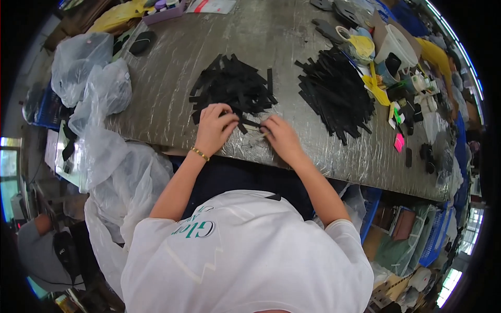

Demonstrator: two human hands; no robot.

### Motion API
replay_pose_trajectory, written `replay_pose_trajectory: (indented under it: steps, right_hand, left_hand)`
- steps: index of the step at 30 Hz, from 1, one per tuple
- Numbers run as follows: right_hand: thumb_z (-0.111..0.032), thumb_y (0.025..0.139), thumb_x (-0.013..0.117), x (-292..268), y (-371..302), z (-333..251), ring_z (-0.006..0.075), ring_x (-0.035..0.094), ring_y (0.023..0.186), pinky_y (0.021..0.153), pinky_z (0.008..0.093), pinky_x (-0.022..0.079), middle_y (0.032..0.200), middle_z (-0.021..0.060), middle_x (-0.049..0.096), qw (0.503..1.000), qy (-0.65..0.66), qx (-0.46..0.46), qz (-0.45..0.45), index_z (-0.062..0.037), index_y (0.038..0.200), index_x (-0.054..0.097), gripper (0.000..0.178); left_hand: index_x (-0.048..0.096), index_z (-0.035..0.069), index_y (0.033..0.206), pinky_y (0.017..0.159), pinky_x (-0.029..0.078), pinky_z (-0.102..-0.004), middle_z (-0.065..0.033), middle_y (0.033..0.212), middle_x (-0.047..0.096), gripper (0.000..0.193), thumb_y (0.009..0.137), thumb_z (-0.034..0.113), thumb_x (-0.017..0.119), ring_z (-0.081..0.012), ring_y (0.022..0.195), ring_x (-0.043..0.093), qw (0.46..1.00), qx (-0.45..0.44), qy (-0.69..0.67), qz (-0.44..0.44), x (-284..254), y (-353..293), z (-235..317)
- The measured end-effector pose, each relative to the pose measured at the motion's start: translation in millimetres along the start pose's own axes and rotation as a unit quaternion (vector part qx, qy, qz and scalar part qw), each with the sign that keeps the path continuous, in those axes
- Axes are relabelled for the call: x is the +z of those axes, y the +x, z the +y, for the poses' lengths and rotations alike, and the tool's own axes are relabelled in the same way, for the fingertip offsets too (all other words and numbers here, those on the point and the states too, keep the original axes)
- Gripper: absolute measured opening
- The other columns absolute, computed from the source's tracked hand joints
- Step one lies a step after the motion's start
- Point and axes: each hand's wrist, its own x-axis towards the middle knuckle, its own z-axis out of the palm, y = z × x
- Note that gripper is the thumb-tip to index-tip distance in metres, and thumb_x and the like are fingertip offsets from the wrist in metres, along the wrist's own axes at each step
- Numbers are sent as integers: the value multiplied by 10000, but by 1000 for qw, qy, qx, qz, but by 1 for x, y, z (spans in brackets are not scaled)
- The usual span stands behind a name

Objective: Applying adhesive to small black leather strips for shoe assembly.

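Note:
A heap of short black strips [222, 81], which look like fabric or webbing, lies on the table in front of me. At its near edge my left hand [213, 128] has its fingers curled in, pinching one end of a black strip [250, 123]. The strip runs across to my right hand [283, 137], whose fingertips are closed at its other end. My fingers partly cover both ends. A second pile of black strips [334, 94], longer and lying more in line, is to the right of the heap.
The table [151, 94] has a shiny, wrinkled covering. Translucent plastic bags [122, 167] hang over its left edge. Along the right side are a white tub [397, 48], yellow scissors-like handles [374, 86] and a pink tag [399, 142]. A purple tray [164, 13] stands at the far left.

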Motion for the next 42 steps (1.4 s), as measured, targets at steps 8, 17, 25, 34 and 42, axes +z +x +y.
replay_pose_trajectory:
  steps: [8, 17, 25, 34, 42]
  right_hand:
    - [-96, 834, 709, -54, -27, 18, 322, 590, 897, 769, 423, 472, 943, 91, 586, 993, -75, 12, 89, -40, 918, 654, 116]
    - [-122, 808, 749, -15, 6, -10, 331, 588, 979, 808, 416, 484, 1054, 108, 590, 997, -59, -32, 35, -40, 984, 651, 218]
    - [-86, 802, 714, -13, 36, 5, 339, 636, 852, 749, 411, 505, 914, 143, 646, 994, 51, 82, -51, -2, 912, 648, 153]
    - [-143, 850, 723, -81, -18, 16, 160, 575, 713, 661, 296, 460, 789, 77, 643, 942, 214, 246, -74, 7, 962, 659, 198]
    - [-125, 793, 750, -56, -49, -2, 345, 586, 1014, 863, 412, 469, 1027, 123, 603, 993, 29, 107, 35, -47, 1050, 647, 287]
  left_hand:
    - [704, 128, 1005, 820, 406, -371, -34, 994, 576, 222, 787, 85, 714, -229, 947, 550, 999, 15, 10, -33, -14, 2, 9]
    - [714, 157, 1148, 875, 423, -387, -44, 1070, 579, 339, 822, 70, 684, -245, 937, 541, 996, 7, -4, -86, -9, 3, 11]
    - [704, 140, 1155, 895, 414, -386, -56, 1164, 596, 299, 857, 164, 688, -250, 1083, 548, 994, -32, 95, -42, -8, -6, -9]
    - [652, 89, 1143, 963, 426, -416, -106, 1248, 589, 331, 824, 142, 723, -316, 1138, 545, 994, 29, -109, 4, 3, 21, 41]
    - [634, 50, 1036, 923, 475, -409, -118, 1164, 616, 223, 834, 112, 702, -334, 1094, 571, 968, 77, -182, -153, 49, 17, 41]
